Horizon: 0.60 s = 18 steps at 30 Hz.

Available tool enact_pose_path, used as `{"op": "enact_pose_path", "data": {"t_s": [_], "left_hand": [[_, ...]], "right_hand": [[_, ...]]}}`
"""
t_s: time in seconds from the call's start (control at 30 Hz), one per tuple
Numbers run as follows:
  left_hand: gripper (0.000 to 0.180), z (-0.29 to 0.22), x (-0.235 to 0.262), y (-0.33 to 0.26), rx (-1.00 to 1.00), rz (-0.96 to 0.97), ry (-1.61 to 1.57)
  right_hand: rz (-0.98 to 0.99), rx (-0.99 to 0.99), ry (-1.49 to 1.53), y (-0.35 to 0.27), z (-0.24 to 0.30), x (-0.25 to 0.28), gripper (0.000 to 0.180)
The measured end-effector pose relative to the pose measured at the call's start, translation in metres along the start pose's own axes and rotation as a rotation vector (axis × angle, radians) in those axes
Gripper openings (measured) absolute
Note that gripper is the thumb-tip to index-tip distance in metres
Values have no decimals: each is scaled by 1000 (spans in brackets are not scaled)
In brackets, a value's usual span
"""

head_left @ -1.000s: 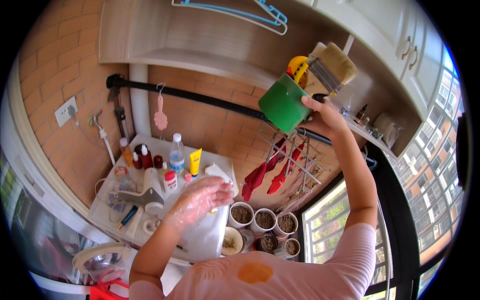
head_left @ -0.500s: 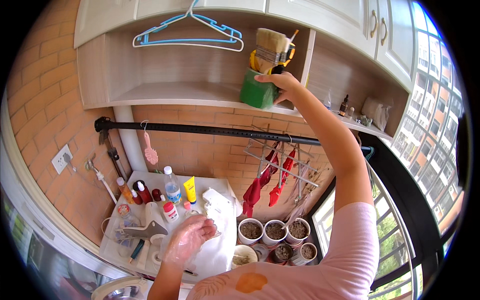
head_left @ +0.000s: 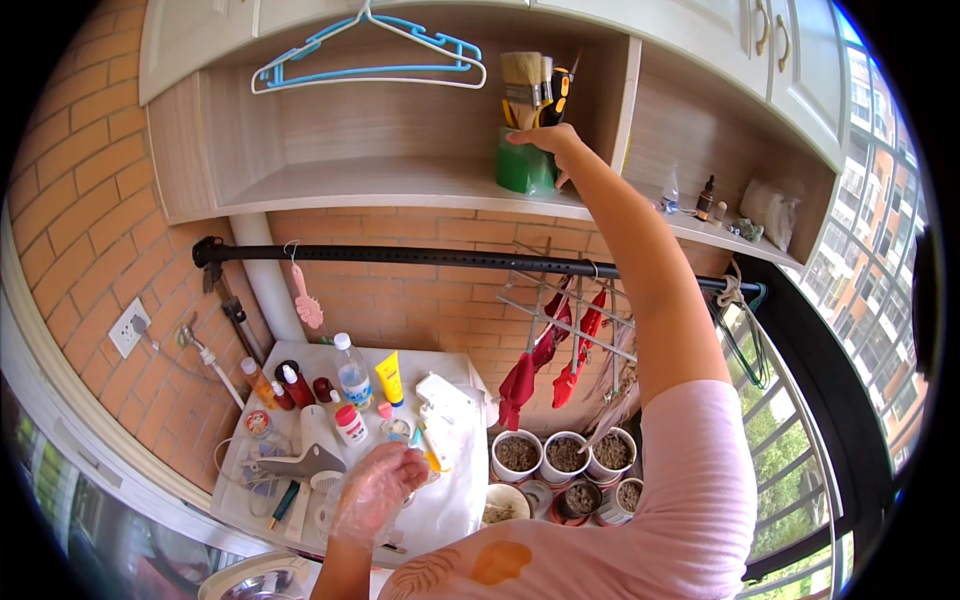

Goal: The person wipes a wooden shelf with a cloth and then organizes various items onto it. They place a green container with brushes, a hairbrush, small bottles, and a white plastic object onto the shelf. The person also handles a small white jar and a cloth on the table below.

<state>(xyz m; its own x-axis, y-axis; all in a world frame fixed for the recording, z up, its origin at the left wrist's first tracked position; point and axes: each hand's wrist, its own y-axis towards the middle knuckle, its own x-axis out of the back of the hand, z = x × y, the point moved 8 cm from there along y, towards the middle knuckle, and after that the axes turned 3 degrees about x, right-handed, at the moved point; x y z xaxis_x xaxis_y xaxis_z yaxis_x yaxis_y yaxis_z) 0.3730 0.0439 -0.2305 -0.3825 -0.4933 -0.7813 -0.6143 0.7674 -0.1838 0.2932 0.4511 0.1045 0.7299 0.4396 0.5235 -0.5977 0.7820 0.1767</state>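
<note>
We had our right hand [head_left: 556,143] clamped on a green cylindrical tool holder [head_left: 522,170] at the shelf [head_left: 380,183]'s front edge; we could not tell whether its base bore weight there. Our left hand [head_left: 378,490], well apart in a clear, crinkled plastic glove, hung above the white table [head_left: 450,510] with fingers bent; we could not tell whether it held anything.

We judged the holder fairly light but top-heavy, its smooth, stiff wall a little slippery, so a wrap grip just below the rim seemed surest. From it rose a flat paintbrush [head_left: 522,78] with soft, pale bristles and a metal ferrule, beside a yellow-and-black handle [head_left: 562,90] that looked rigid and moulded. Around us we saw wood-grained shelf boards, rough orange brick [head_left: 60,230] and slim plastic hangers [head_left: 370,75].
</note>
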Motion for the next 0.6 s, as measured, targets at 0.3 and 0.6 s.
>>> {"op": "enact_pose_path", "data": {"t_s": [0.3,0.6], "left_hand": [[16,7,13,6,-9,-44,-68],[16,20,29,26,46,-85,-25]], "right_hand": [[203,107,-163,21,-4,-6,89],[-231,343,-326,50,5,-19,110]]}}
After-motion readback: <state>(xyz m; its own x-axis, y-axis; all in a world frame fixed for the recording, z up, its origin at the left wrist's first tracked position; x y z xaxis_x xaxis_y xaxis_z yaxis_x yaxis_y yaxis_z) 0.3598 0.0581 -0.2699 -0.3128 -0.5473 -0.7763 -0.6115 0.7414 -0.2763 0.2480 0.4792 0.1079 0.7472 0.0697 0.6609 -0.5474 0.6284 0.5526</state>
